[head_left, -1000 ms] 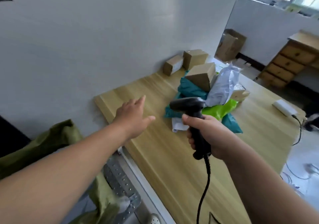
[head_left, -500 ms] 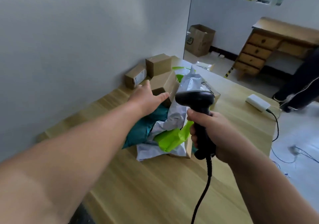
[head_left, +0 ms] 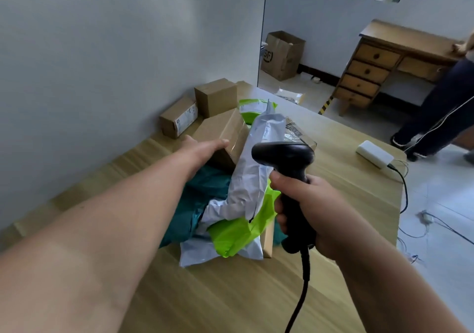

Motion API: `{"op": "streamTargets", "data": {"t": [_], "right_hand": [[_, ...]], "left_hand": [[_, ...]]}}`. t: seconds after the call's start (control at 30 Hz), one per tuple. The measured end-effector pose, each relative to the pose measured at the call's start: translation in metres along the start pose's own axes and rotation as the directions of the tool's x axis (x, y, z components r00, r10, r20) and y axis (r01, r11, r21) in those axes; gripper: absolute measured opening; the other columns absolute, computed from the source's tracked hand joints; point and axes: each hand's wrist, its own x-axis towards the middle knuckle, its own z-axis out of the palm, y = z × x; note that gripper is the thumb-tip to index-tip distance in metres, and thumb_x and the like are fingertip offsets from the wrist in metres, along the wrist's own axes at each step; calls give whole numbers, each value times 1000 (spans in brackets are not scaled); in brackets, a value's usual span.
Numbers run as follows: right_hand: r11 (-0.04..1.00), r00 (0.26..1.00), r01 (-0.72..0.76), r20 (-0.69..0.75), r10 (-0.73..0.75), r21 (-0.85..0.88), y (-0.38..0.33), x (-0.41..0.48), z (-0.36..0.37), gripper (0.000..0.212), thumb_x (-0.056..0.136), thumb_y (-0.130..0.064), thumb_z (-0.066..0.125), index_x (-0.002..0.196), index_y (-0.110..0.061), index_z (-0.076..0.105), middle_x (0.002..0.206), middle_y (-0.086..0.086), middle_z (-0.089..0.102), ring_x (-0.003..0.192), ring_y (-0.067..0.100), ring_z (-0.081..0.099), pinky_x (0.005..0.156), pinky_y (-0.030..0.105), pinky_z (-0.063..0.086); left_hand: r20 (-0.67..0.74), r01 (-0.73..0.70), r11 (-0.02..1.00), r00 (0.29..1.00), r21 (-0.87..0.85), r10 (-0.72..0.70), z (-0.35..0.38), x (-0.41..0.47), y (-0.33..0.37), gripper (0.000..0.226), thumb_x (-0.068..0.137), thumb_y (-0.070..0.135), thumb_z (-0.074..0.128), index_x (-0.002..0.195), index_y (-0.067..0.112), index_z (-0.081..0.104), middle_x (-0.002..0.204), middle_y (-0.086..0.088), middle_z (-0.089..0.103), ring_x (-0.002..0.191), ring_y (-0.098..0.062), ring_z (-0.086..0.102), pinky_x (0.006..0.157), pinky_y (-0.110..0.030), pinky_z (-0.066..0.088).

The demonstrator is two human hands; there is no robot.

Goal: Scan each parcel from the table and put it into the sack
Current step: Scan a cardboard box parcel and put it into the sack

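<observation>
Three plain brown cardboard boxes (head_left: 216,97) sit mid-frame on the bench (head_left: 230,296). The tilted box (head_left: 224,128) tops white, lime and teal mailers (head_left: 250,176). The left hand (head_left: 201,149) lies flat-fingered on it; the right hand (head_left: 316,208) grips the black scanner (head_left: 284,153).

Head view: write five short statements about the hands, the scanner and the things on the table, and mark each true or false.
1. The right hand grips the black scanner by its handle. True.
2. The left hand is curled into a fist. False: its fingers are straight, reaching to the tilted cardboard box.
3. Two small boxes stand against the wall. True.
4. The scanner is cordless. False: a black cable hangs from its handle.
5. The white adapter lies on the parcel pile. False: it lies on the bare table, apart from the pile.
</observation>
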Motion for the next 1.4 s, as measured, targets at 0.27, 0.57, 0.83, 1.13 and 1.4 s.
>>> {"op": "streamTargets", "data": {"t": [0.27, 0.57, 0.83, 1.13, 1.4], "right_hand": [[995, 995, 89, 46, -91, 40, -7, -34, 28, 27, 89, -30, 69, 94, -7, 55, 55, 7, 56, 44, 20, 50, 43, 28, 43], [982, 982, 184, -26, -185, -32, 14, -93, 138, 20, 90, -27, 69, 86, -11, 58, 58, 6, 57, 48, 19, 54, 48, 29, 47], [942, 948, 262, -126, -291, -210, 54, -160, 225, 47, 61, -52, 80, 98, -28, 63, 93, -10, 73, 86, 13, 70, 83, 44, 58], [845, 925, 319, -53, -376, -429, 71, -225, 263, 44, 65, -39, 88, 93, -35, 55, 95, -17, 67, 90, 5, 64, 83, 36, 56], [814, 951, 306, 117, -286, -493, 63, -259, 291, 28, 86, -38, 71, 107, -26, 57, 87, -1, 72, 59, 9, 66, 58, 29, 55]], "left_hand": [[-31, -53, 841, 999, -538, 43, -86, -54, -15, 45, 70, 58, 63, 96, 21, 61, 93, -3, 64, 77, -19, 61, 55, -26, 40], [494, 423, 536, 869, -731, -11, -184, -181, -126, 57, 73, 58, 50, 118, 22, 60, 121, -15, 56, 113, -46, 55, 62, -32, 43], [512, 401, 554, 857, -730, 55, -239, -267, -196, 48, 78, 56, 45, 103, 21, 66, 105, -14, 61, 108, -38, 55, 86, -47, 41], [342, 108, 815, 933, -569, 115, -307, -321, -226, 28, 70, 41, 64, 84, 18, 73, 78, -6, 69, 74, -25, 66, 80, -39, 48], [200, 77, 698, 975, -712, 96, -332, -326, -258, 27, 73, 13, 66, 100, 10, 65, 82, -6, 75, 77, -15, 67, 73, -30, 50]]}}
